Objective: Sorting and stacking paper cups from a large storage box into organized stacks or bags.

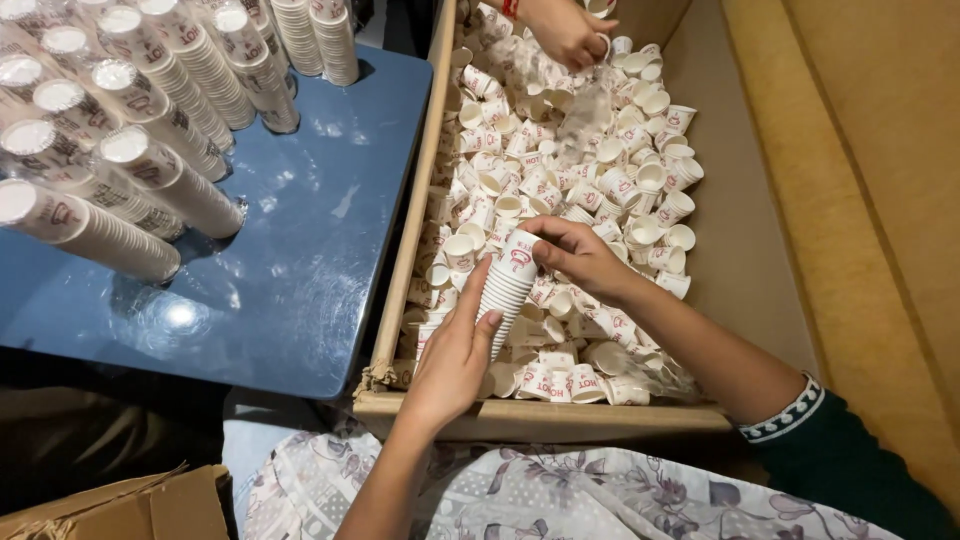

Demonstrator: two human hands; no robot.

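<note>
- The left hand (455, 360) grips a short nested stack of small paper cups (507, 285) from below, fingers and thumb wrapped round its lower part; the stack is held tilted over the near half of a wide cardboard box (540, 418).
- The right hand (575, 252) closes its fingertips on the top cup of that stack, pinching it at the upper end.
- Judging from how things lie, a good part of the stacking is done: many long sleeves of nested cups (150, 150) stand wrapped in clear film on the blue table (300, 280) to the left, leaning together.
- Much looks left: the box floor is thick with loose cups (600, 180), tumbled on their sides and upside down, several deep in places.
- At the far end of the box another person's hand (565, 35), a red band at its wrist, closes on a single cup.
- The cups are thin white paper, tapered with rolled rims, printed in red; they nest tightly into ribbed columns.
- The box is plain brown corrugated board, its near corner frayed.
- The table top is smooth and glossy, throwing back lamp glare.
- A second cardboard box (150, 510) shows at the lower left, and flowered cloth (560, 495) covers the person's lap.
</note>
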